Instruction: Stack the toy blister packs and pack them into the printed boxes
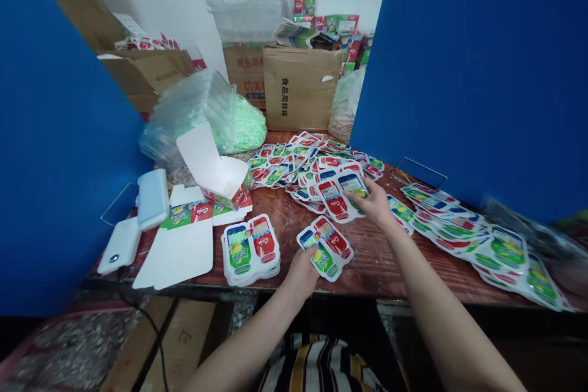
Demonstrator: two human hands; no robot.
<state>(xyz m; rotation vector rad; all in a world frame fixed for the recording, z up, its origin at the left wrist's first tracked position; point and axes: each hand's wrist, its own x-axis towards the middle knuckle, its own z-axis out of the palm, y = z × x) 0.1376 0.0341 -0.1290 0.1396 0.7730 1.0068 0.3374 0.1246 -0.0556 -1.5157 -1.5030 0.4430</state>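
In front of me my left hand (pixel 307 269) grips the lower left edge of a green-and-red Sprite and Cola candy card (pixel 331 239). My right hand (pixel 373 201) has its thumb on another candy card (pixel 334 197), seen from its back side, at the front of a loose heap. To the left of my left hand lies a neat stack of candy cards (pixel 250 248), faces up. The heap of candy cards (pixel 280 162) spreads behind both hands. A further spread-out row of cards (pixel 459 229) runs along the right of the table.
On the left are flat printed boxes (pixel 184 245), one part-folded box (pixel 215 165) and two white devices (pixel 122 245), one with a cable. Green shredded filler (pixel 248 125) and a cardboard carton (pixel 301 89) stand behind. Blue partitions (pixel 468 73) flank the wooden table (pixel 367 269).
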